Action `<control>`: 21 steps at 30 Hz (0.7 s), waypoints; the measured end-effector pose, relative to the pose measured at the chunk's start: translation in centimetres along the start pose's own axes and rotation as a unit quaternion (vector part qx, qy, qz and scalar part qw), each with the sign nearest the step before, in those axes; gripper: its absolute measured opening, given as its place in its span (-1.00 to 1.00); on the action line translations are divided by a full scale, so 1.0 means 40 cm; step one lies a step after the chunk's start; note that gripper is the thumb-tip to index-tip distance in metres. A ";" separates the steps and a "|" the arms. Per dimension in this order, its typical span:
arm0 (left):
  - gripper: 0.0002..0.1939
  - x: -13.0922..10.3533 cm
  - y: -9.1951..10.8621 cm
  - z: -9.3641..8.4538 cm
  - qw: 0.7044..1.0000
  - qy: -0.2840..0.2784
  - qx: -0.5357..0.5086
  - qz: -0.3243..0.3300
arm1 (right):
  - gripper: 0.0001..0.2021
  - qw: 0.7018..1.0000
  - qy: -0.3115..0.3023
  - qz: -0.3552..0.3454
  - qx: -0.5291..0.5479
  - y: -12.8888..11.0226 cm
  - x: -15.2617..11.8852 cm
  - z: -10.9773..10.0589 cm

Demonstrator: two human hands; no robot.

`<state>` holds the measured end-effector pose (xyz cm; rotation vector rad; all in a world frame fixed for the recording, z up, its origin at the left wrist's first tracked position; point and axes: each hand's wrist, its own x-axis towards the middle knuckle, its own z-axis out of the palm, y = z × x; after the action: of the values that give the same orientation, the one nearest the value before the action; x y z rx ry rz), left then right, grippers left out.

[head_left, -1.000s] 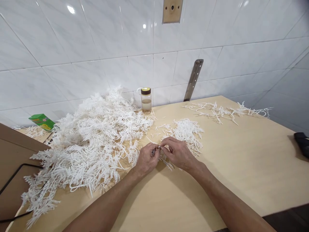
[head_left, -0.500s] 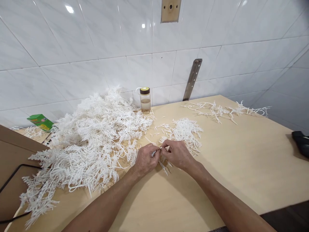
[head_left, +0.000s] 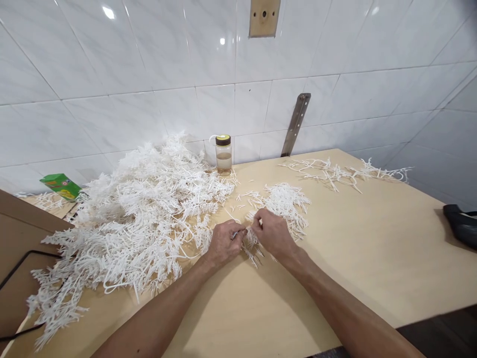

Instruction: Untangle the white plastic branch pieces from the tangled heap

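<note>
My left hand is closed in a pinch on a white branched plastic sprig, whose forked tips stick out below the fingers. Just to its right, my right hand has thumb and index pinched together; what lies between them is too small to make out. Behind the right hand lies a heap of short loose white pieces. A large tangled mound of similar white branched sprigs fills the table's left side.
A water bottle stands by the tiled wall. Thin white stems lie at the back right, near a leaning metal strip. At left are a green box and brown cardboard. A black object sits at the right edge.
My right hand has drawn slightly up and away from the left fingertips, opening a small gap between them. The left hand keeps its pinch in nearly the same place.
</note>
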<state>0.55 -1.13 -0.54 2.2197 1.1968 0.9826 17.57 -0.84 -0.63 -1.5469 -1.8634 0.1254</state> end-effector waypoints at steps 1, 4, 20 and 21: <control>-0.78 -0.003 0.001 -0.001 1.000 0.010 -0.011 -0.003 | -0.85 1.000 0.016 -0.004 -0.003 0.011 0.004 -0.004; -0.80 -0.010 0.001 -0.001 0.997 0.061 -0.049 -0.021 | -0.89 0.997 0.045 0.050 0.030 0.045 0.016 -0.021; -0.81 -0.005 -0.004 0.005 0.991 0.078 -0.054 -0.098 | -0.84 0.990 -0.032 -0.064 0.121 -0.001 -0.002 -0.034; -0.81 -0.005 -0.005 0.005 0.990 0.080 -0.053 -0.104 | -0.84 0.988 -0.051 -0.080 0.120 -0.010 -0.006 -0.031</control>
<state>0.52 -1.19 -0.88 1.9203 1.3798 1.1260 17.96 -1.60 0.40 -1.2428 -1.9641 0.3475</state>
